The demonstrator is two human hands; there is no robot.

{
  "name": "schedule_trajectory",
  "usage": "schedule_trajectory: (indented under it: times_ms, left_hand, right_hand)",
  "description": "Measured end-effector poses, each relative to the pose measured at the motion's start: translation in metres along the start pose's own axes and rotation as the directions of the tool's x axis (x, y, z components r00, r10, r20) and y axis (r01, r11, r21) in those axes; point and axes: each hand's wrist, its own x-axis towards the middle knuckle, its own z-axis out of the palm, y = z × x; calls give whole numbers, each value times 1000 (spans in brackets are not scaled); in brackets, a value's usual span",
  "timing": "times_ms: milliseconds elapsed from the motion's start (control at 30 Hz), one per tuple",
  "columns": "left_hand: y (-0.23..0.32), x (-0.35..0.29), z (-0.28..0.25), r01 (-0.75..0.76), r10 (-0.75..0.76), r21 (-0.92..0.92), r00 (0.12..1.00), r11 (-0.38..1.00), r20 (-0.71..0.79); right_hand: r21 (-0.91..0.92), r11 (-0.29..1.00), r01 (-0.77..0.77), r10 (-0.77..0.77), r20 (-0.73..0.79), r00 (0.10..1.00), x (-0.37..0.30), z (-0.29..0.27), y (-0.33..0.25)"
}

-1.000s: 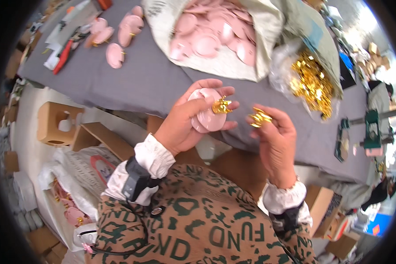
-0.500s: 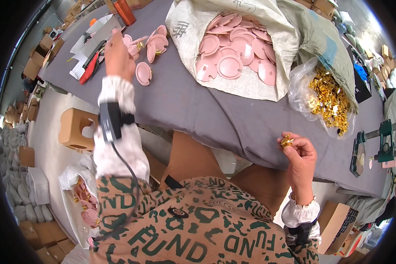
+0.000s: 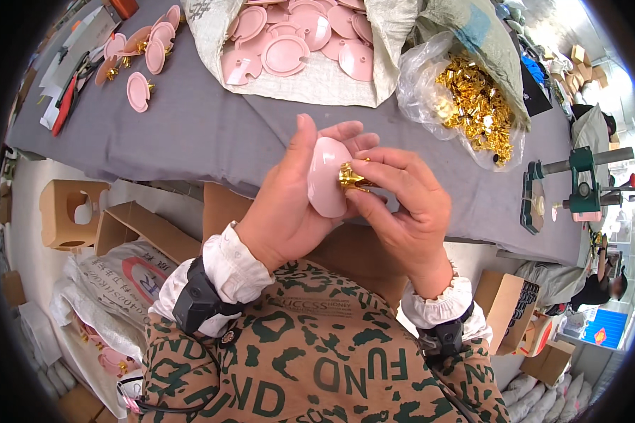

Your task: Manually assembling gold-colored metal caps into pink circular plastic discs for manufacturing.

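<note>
My left hand (image 3: 279, 190) cradles a round, smooth pink lid (image 3: 324, 176) on its palm, thumb up and fingers behind it. Between the thumb and fingers of my right hand (image 3: 409, 201) is a small shiny gold crown-shaped knob (image 3: 349, 175), touching the middle of the lid's face. Whether it is fastened there I cannot tell. At the table's far left lies a group of pink lids (image 3: 155, 53) with gold knobs on them, and a single such lid (image 3: 138, 93) rests slightly nearer.
A white woven sack (image 3: 324, 88) of pink lids lies at the far middle of the grey-covered table (image 3: 212, 134). Right of it, a clear bag spills gold knobs (image 3: 480, 106). Red-handled pliers (image 3: 65, 106) lie left; a green press tool (image 3: 582, 180) stands right. Cardboard boxes (image 3: 74, 215) stand below.
My left hand has come from the lids at the far left to the middle and now holds a lid. My right hand has moved left and up, bringing the gold knob against it.
</note>
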Motion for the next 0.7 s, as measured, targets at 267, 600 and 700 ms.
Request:
schedule_trajectory:
  times_ms: [267,600,700]
  left_hand:
    - [-7,-7,2,-132,161,337,985,932,-58]
    - [42,-22,-28,-282,602,957,777,72,184]
    - [139,-10,-46,-149,829,973,512,-174,226]
  right_hand:
    - [-131,985,111,-97,104,990,0,-2,6]
    - [551,716,-429,412,163,897,10,61,5]
    - [323,903,-282,271,82,959,25,49,25]
